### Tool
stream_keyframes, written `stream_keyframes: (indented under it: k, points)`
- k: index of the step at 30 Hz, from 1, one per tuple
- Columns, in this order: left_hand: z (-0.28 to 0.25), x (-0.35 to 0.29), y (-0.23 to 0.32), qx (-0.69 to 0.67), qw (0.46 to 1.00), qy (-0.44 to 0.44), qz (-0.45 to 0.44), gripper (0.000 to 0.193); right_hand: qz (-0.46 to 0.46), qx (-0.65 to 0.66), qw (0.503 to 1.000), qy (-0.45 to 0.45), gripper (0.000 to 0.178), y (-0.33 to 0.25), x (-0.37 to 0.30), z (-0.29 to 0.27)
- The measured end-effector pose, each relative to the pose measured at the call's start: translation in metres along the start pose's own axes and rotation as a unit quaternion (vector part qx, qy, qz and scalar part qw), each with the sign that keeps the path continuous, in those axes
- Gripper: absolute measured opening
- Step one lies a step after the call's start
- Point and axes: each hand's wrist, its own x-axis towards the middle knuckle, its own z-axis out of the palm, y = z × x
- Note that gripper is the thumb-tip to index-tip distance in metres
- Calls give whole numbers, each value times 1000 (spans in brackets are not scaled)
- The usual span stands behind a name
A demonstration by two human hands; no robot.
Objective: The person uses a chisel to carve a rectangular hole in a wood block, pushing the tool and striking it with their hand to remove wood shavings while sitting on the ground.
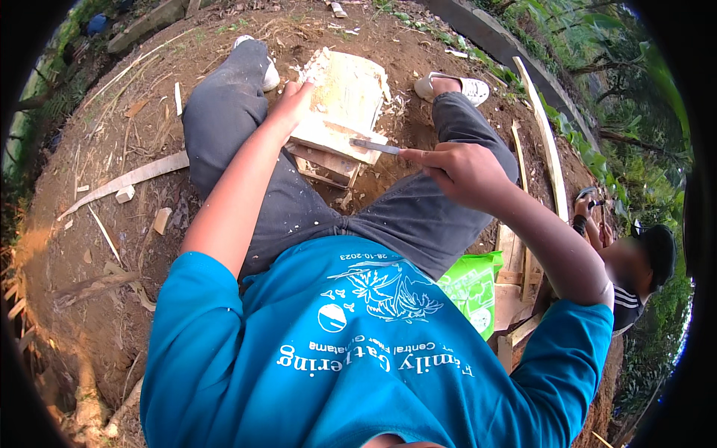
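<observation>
A pale, thick piece of wood (345, 93) lies tilted between my legs, its face rough and strewn with shavings. My left hand (293, 106) grips its left edge, with the fingertips partly hidden behind the wood. A smaller wooden block (326, 166) sits under its near end. In my right hand (464, 173) is a tool with a narrow grey metal blade (376, 146), my fist closed around its handle and the index finger stretched toward the blade. The blade points left and lies over the near edge of the wood. Whether it is a knife or a chisel I cannot tell.
Brown soil scattered with wood chips surrounds my legs. A long curved strip of wood (134, 183) lies at left, and a long slat (543, 138) at right. A green bag (474, 291) rests by my right hip. Another person (631, 269) sits at the far right.
</observation>
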Motion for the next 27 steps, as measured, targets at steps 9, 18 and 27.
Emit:
stream_keyframes:
  k: [9,18,27]
  points:
    - [6,1,-1,274,957,54,81,49,22,130,990,-51,47,-2,4,-20]
    - [7,-5,7,343,933,73,81,42,-11,-164,982,-89,43,-39,22,-69]
    - [10,-9,1,351,928,62,110,35,40,-148,978,-140,49,-45,25,-61]
